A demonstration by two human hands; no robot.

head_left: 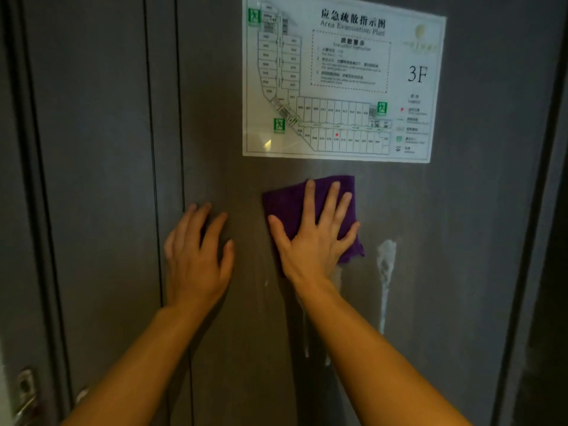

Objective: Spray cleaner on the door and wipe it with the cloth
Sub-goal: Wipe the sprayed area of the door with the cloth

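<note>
A dark grey door fills the view. My right hand lies flat, fingers spread, pressing a purple cloth against the door just below a posted sign. My left hand rests flat and bare on the door, a little to the left of the cloth, near the door's left edge. White foamy cleaner runs down the door in a streak to the right of the cloth, and thinner drips trail below my right wrist. No spray bottle is in view.
A laminated evacuation plan marked 3F is stuck on the door above the cloth. The door frame stands at the left, with a metal latch plate at the bottom left corner.
</note>
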